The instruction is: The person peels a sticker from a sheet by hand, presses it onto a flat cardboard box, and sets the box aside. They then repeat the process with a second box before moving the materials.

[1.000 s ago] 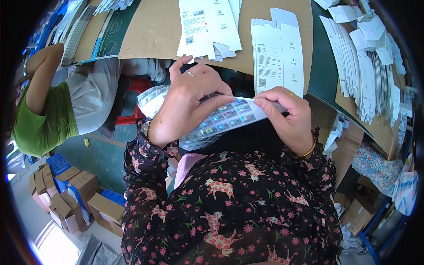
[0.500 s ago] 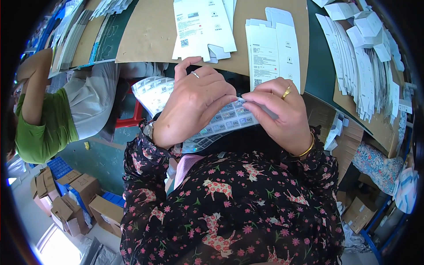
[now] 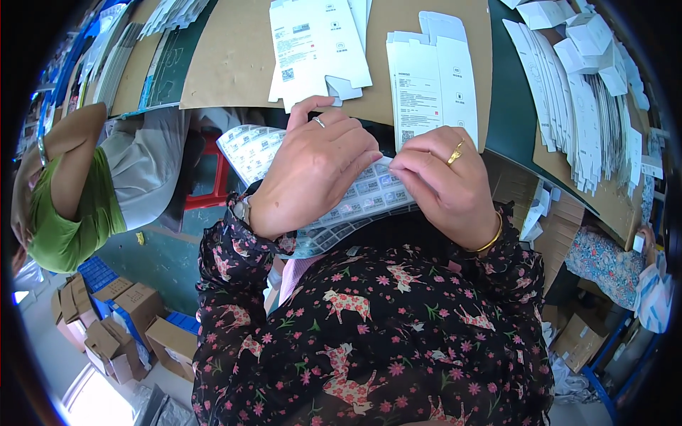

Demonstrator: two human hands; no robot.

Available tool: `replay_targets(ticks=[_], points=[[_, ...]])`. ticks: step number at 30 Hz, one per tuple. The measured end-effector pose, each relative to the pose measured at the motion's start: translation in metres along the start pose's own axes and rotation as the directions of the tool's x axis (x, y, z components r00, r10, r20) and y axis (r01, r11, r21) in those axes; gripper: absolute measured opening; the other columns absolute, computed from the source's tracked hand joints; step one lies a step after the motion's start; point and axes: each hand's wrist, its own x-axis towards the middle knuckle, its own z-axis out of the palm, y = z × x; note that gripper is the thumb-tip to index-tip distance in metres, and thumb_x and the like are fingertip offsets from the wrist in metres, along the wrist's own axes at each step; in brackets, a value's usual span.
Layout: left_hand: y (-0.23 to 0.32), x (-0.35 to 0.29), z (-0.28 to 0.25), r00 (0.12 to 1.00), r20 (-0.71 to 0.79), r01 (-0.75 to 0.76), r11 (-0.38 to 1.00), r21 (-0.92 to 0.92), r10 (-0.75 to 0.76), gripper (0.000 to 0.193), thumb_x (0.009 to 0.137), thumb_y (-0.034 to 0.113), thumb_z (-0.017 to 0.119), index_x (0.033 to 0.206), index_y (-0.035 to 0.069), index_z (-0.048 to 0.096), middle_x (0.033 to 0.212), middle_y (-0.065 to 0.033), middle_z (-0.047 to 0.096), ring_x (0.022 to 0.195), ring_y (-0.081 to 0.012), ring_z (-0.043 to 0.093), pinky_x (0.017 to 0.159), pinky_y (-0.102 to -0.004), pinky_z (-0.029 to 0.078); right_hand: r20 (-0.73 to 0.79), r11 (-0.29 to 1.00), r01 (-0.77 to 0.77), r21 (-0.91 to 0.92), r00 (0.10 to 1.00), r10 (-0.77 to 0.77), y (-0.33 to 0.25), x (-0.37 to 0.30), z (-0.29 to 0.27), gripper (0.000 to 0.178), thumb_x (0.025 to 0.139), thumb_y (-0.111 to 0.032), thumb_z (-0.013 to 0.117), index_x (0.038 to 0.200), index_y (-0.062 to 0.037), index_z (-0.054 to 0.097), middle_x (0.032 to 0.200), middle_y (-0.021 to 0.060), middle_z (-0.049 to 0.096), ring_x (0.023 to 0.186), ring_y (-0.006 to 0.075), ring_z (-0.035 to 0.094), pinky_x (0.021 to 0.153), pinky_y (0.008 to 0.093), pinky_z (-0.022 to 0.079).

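A curled sheet of small shiny stickers hangs between my two hands, over my lap and near the table's edge. My left hand grips the sheet, its thumb and fingertips pinching near the top edge while the index finger sticks out. Thumb and forefinger of my right hand pinch the sheet's upper right corner; whether a single sticker is between them is hidden. Just beyond lie two flat white printed cartons, the left carton close to my left fingertips and the right carton beyond my right hand.
Brown cardboard covers the table. Stacked flat white cartons and small white boxes stand at the right. A person in a green top sits at the left near a red stool. Brown boxes stand on the floor.
The right hand has shifted slightly, and the sheet's right part now tilts up more toward it. The person at the left has moved an arm. My view has shifted a little.
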Motion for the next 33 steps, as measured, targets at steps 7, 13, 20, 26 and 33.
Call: replay_targets(ticks=[7, 13, 20, 26, 33], points=[[-0.008, 0.007, 0.012, 0.999, 0.004, -0.043, 0.999, -0.015, 0.043, 0.012, 0.096, 0.017, 0.08, 0.095, 0.008, 0.071, 0.087, -0.0063, 0.066, 0.086, -0.0307, 0.065, 0.087, -0.0432, 0.049, 0.004, 0.867, -0.334, 0.369, 0.934, 0.359, 0.029, 0.004, -0.048, 0.004, 0.097, -0.004, 0.075, 0.101, -0.0029, 0.073, 0.125, 0.0077, 0.071, 0.121, 0.0236, 0.064, 0.112, 0.0377, 0.046], [-0.004, 0.019, 0.028, 0.999, 0.031, -0.014, 1.0, 0.025, 0.013, 0.019, 0.092, 0.02, 0.083, 0.107, 0.009, 0.076, 0.096, -0.0074, 0.068, 0.078, -0.0301, 0.064, 0.071, -0.0402, 0.052, 0.021, 0.926, -0.355, 0.126, 0.935, 0.355, 0.096, 0.021, -0.055, 0.008, 0.098, -0.012, 0.077, 0.1, -0.0046, 0.075, 0.134, 0.0057, 0.071, 0.132, 0.0229, 0.058, 0.118, 0.0405, 0.041], [-0.008, 0.041, 0.052, 0.999, -0.041, 0.012, 0.999, 0.049, -0.01, 0.033, 0.091, 0.022, 0.085, 0.121, 0.013, 0.079, 0.123, -0.0017, 0.072, 0.077, -0.0261, 0.065, 0.07, -0.0378, 0.054, 0.05, 0.913, -0.365, 0.181, 0.931, 0.362, 0.13, 0.021, -0.019, 0.009, 0.097, -0.016, 0.08, 0.098, -0.0075, 0.078, 0.14, 0.0024, 0.071, 0.137, 0.0246, 0.055, 0.12, 0.0413, 0.039], [-0.015, 0.046, 0.059, 0.999, -0.007, 0.038, 0.996, 0.078, -0.037, 0.037, 0.088, 0.023, 0.087, 0.123, 0.013, 0.078, 0.133, 0.0008, 0.072, 0.074, -0.0234, 0.064, 0.069, -0.0352, 0.055, 0.053, 0.913, -0.378, 0.15, 0.926, 0.375, 0.136, 0.018, -0.01, 0.01, 0.096, -0.018, 0.082, 0.097, -0.0082, 0.08, 0.138, 0.0031, 0.07, 0.137, 0.0262, 0.055, 0.12, 0.0411, 0.039], [-0.017, 0.048, 0.057, 0.999, 0.008, 0.042, 0.996, 0.078, -0.043, 0.041, 0.086, 0.024, 0.088, 0.125, 0.013, 0.078, 0.133, 0.0014, 0.072, 0.07, -0.0217, 0.062, 0.069, -0.0336, 0.054, 0.072, 0.91, -0.397, 0.121, 0.918, 0.39, 0.134, 0.021, -0.01, 0.009, 0.095, -0.016, 0.082, 0.096, -0.0078, 0.08, 0.137, 0.0033, 0.07, 0.137, 0.0272, 0.054, 0.121, 0.0416, 0.039]])
